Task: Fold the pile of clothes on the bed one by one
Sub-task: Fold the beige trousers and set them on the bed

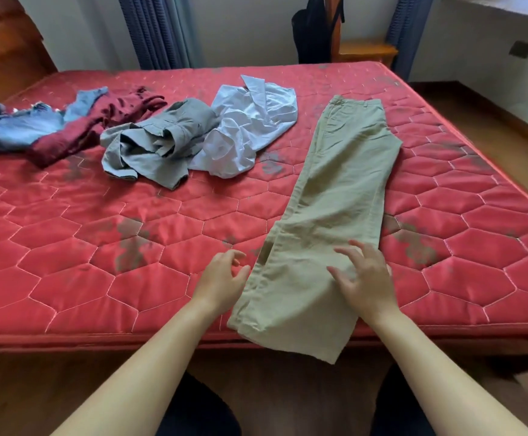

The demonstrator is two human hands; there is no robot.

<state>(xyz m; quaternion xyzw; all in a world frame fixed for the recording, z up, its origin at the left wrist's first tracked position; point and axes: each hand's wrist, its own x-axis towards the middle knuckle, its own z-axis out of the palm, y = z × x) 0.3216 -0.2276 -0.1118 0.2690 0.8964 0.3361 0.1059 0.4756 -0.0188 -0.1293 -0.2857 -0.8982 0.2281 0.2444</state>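
Observation:
Khaki trousers (335,190) lie lengthwise on the red mattress (99,247), one leg laid over the other, waistband far, hems hanging over the near edge. My right hand (366,278) hovers over the lower legs with fingers spread and holds nothing. My left hand (221,278) sits just left of the trousers' edge, fingers loosely curled, holding nothing. Farther back lies an unfolded row: a white shirt (250,130), a grey garment (159,143), a maroon garment (96,127) and blue jeans (14,127).
The mattress's near edge (130,336) runs across in front of me, with wooden floor on the right (507,127). A wooden chair with a dark bag (316,29) stands behind the bed. Blue curtains (155,29) hang at the back wall.

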